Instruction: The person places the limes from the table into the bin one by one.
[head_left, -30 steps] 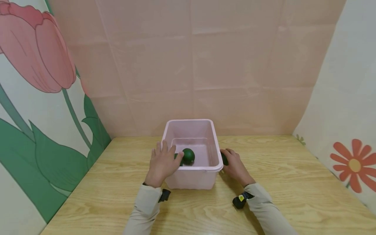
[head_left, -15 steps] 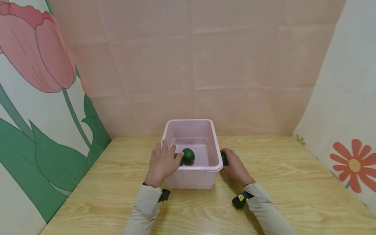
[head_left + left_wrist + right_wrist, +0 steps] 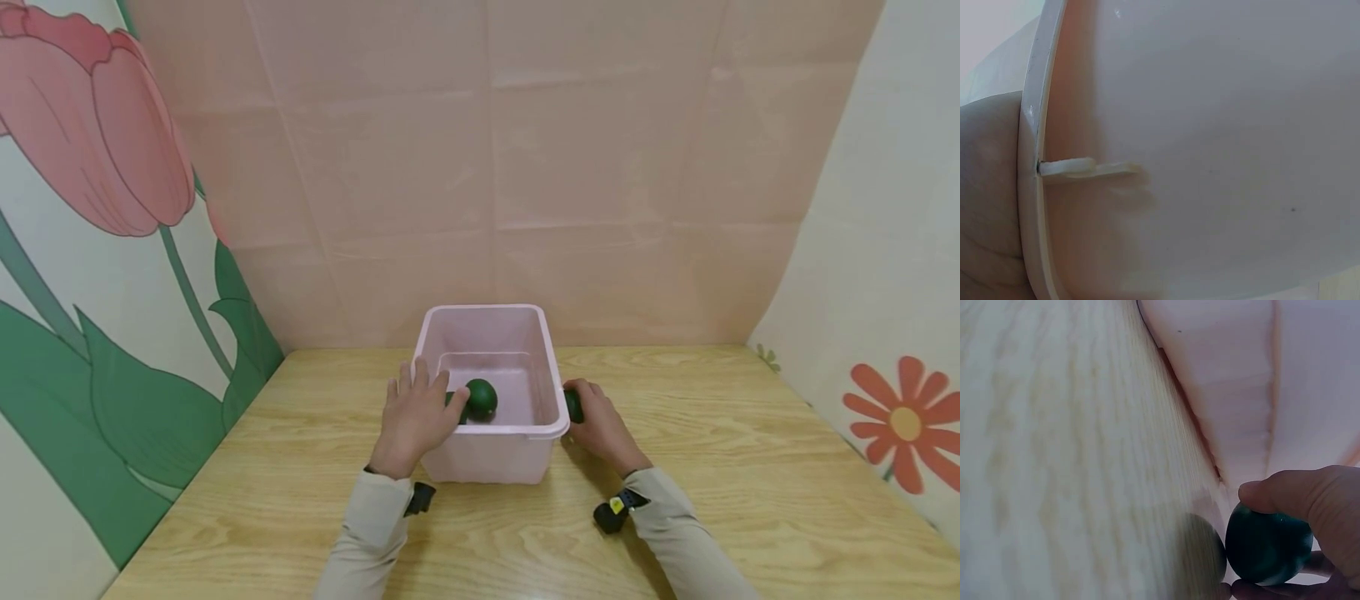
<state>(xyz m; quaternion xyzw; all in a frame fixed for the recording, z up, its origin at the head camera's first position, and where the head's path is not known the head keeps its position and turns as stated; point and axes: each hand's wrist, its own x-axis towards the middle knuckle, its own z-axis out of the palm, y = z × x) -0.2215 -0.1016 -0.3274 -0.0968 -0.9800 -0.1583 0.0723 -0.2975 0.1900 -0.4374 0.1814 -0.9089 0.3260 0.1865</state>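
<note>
A pale pink plastic bin (image 3: 487, 458) stands upright on the wooden table. My left hand (image 3: 420, 421) lies over its left front corner, fingers spread and straight; in the left wrist view the palm (image 3: 991, 194) rests at the rim. Inside, near the front, sits a smooth, dark green round fruit (image 3: 482, 400). Beside it a second green fruit (image 3: 453, 408) is partly hidden by my left thumb. Outside the bin's right wall, my right hand (image 3: 600, 425) holds another dark green fruit (image 3: 1269, 544) between thumb and fingers, low by the tabletop.
The light wood table (image 3: 735, 467) reaches back to a pink cloth backdrop (image 3: 600, 167). A tulip-printed panel (image 3: 112, 250) bounds the left side, a flower-printed one (image 3: 885, 275) the right. Black devices (image 3: 611, 515) are strapped to both wrists.
</note>
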